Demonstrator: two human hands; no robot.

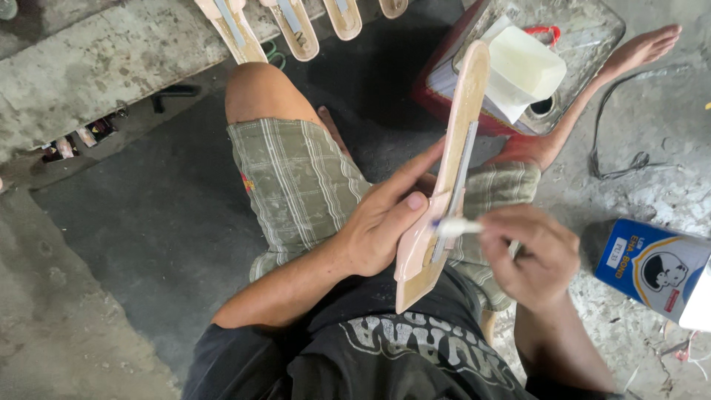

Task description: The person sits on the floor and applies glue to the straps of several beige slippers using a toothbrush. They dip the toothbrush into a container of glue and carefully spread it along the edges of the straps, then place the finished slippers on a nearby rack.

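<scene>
My left hand (pixel 385 222) grips a long pale shoe insole (pixel 465 111) by its lower half, holding it tilted over my lap with a grey metal strip along its middle. Fingers lie behind it and the thumb presses on its front. My right hand (pixel 533 255) pinches a small brush with a white tip (pixel 453 227), which touches the insole's lower part beside my left thumb.
Several similar insoles (pixel 237 33) lie in a row on a concrete ledge at the top. A red-rimmed metal tray (pixel 585 44) with a pale plastic container (pixel 526 67) stands beyond my knees. A blue can (pixel 652 270) stands at the right. A cable (pixel 615 141) trails on the floor.
</scene>
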